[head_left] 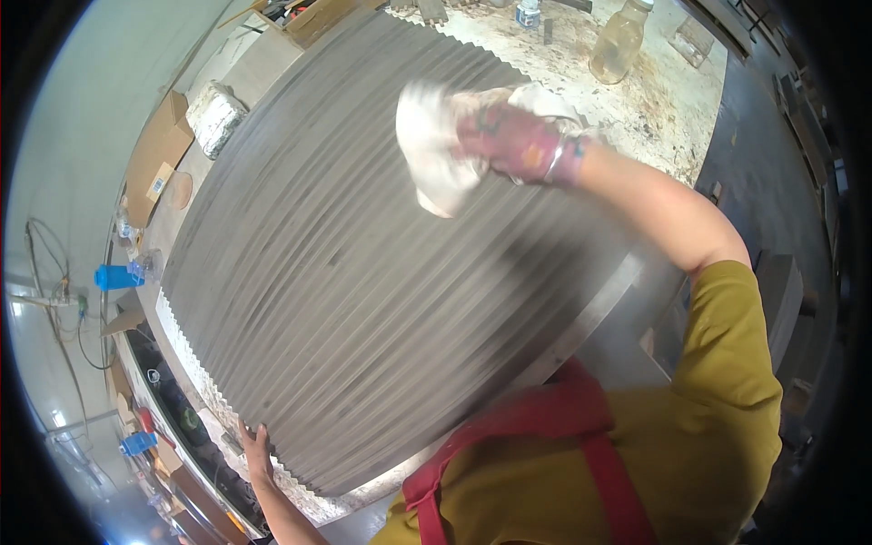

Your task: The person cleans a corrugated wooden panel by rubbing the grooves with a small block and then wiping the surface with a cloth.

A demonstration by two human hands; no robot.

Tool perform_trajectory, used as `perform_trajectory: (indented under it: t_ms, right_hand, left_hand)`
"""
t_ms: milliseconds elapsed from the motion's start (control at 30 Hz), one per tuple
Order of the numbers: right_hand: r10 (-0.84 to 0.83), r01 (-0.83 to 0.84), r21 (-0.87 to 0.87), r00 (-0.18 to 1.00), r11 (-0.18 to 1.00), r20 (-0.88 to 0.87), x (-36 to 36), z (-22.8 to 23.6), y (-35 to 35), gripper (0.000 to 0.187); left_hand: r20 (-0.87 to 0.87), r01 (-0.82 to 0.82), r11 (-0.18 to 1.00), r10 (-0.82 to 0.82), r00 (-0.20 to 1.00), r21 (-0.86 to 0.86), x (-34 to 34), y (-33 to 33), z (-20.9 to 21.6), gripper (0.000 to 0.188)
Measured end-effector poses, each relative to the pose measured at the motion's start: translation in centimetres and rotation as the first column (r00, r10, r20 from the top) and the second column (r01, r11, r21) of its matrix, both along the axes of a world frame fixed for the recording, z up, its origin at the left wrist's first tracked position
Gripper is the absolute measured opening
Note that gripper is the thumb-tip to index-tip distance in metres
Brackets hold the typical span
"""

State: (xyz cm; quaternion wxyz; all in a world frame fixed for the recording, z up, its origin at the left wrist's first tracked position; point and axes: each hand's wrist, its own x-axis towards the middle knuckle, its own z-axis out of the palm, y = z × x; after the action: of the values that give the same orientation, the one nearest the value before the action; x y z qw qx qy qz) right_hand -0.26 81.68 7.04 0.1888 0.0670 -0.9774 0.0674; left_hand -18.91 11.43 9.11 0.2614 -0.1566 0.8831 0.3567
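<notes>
A large grey ridged panel (345,272), wavy along its edges, lies across the worktable in front of me. My right hand (518,141), in a patterned reddish-purple glove, is closed on a white cloth (431,154) over the panel's far right part. Motion smears the cloth and the hand; whether the cloth touches the ridges all over I cannot tell. At the panel's near left edge is my bare left hand (257,450), its visible fingers apart and against the rim. Part of that hand is hard to make out.
On the stained white tabletop (672,118) stand a cloudy glass bottle (622,41) and a small white-and-blue bottle (528,13). Along the left are a cardboard box (159,168), a white wrapped bundle (215,118) and a blue bottle (118,276). A red-handled tool (147,421) lies lower left.
</notes>
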Motion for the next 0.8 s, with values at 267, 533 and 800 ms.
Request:
perform_trajectory:
  t_ms: [267, 533, 800]
  right_hand:
    - [-0.589, 0.659, -0.220, 0.747, 0.719, 0.310, 3.5, 3.4, 10.0, 0.029]
    - [-0.117, 0.344, -0.281, 0.793, 0.896, 0.598, -5.5, 4.3, -13.8, 0.043]
    - [-0.472, 0.469, 0.106, 0.798, 0.877, 0.374, 1.7, 1.1, 8.3, 0.050]
  left_hand:
    - [-0.123, 0.160, 0.985, -0.166, 0.978, -0.059, -1.0, -2.0, -1.9, 0.077]
    - [-0.536, 0.151, 0.979, -0.203, 0.820, -0.140, -6.2, -6.4, -5.9, 0.077]
    - [-0.538, 0.228, 0.833, -0.510, 0.671, -0.504, -6.4, 0.0, -6.4, 0.060]
